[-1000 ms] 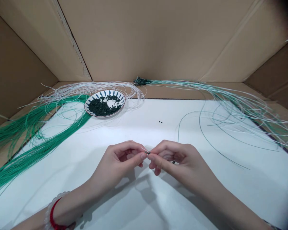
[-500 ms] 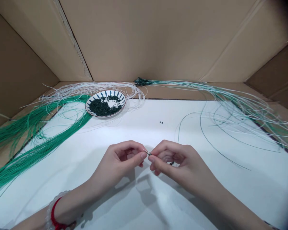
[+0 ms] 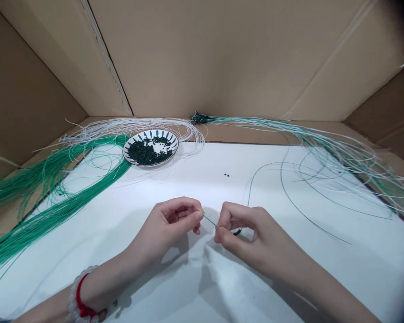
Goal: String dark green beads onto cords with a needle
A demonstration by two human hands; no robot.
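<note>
Overall, we see cardboard [image 3: 205, 58] rising beyond our hands, and a white board [image 3: 195, 184] beneath them. Green cords [image 3: 70, 202] sweep past the left hand's outer side; farther off that way lie white cords [image 3: 121, 122]. A dark-tipped bunch [image 3: 256, 120] stretches beyond and outward from the right hand.

Our left hand [image 3: 164, 229] pinches the strand [image 3: 209, 219] by its pale end, thumb against forefinger; our right hand [image 3: 259, 231] is closed in a pinch farther along. Between the two, a short length runs taut, just above the board. Beyond the left hand sits the plate [image 3: 156, 133], holding dark beads [image 3: 143, 153].

The strand should weigh almost nothing, springy rather than limp, perhaps a little slick, and likely to kink if bent sharply. We judge it best held by the fingertips, close to the end. Dark bits [image 3: 237, 232] show by the right palm, and two specks [image 3: 226, 175] lie beyond that hand.
</note>
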